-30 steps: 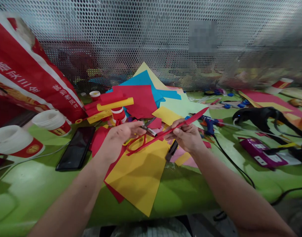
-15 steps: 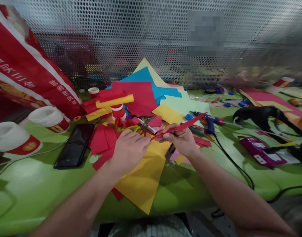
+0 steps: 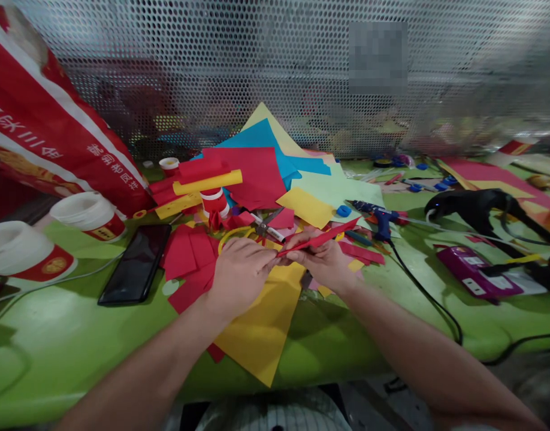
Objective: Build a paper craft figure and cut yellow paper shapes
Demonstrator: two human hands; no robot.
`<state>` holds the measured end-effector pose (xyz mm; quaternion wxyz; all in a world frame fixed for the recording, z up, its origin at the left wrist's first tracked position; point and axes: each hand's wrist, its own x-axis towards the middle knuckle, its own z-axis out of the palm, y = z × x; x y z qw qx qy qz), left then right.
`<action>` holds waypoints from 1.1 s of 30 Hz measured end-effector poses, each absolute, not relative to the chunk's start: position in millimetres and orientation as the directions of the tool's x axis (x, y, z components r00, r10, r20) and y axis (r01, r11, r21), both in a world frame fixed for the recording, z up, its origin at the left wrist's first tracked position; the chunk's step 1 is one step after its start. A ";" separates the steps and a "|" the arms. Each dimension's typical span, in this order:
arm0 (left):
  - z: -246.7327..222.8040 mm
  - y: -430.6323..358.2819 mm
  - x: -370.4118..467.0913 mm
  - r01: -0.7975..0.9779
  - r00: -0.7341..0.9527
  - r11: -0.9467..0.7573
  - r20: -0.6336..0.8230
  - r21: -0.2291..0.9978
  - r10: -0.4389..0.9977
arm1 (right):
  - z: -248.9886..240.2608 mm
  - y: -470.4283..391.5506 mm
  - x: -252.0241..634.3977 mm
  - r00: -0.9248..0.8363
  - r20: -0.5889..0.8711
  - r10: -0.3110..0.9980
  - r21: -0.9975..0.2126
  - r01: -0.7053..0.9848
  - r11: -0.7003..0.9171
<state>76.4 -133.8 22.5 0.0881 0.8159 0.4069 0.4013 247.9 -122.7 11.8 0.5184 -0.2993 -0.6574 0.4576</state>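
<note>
A folded strip of red paper (image 3: 326,237) is held between my two hands above the middle of the table. My left hand (image 3: 243,269) pinches its near left end, fingers closed. Thumb and fingers of my right hand (image 3: 322,257) grip it farther along, with the far end pointing up to the right. Below lies a large yellow sheet (image 3: 261,335), and red paper pieces (image 3: 189,254) are left of my left hand. Just beyond the hands, open scissors (image 3: 268,224) rest by a white marker (image 3: 271,232). Part of the strip is hidden by my fingers.
Paper cups (image 3: 88,215) and a black phone (image 3: 133,263) are on the left, before a red bag (image 3: 54,120). Coloured sheets (image 3: 252,173) pile up behind. At right are a blue glue gun (image 3: 381,221) with its cord, a purple power strip (image 3: 475,272) and a black stand (image 3: 477,206).
The red strip's far end has come down and nearer, and my right hand has shifted slightly left toward my left hand. Both hands keep their grip.
</note>
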 end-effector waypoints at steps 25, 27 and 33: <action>21.5 -138.3 81.3 0.399 0.325 -0.341 0.217 0.851 0.921 | 9.0 -120.0 246.1 -0.235 0.227 0.945 -0.938 -0.315 0.147; 25.5 -137.5 82.0 0.353 0.308 -0.239 0.129 0.905 0.943 | 7.2 -119.2 246.9 -0.246 0.222 0.944 -0.941 -0.309 0.141; 31.0 -134.8 79.7 0.085 0.502 0.198 -0.214 0.976 0.838 | 6.4 -119.4 245.1 -0.299 0.214 0.930 -0.957 -0.254 0.138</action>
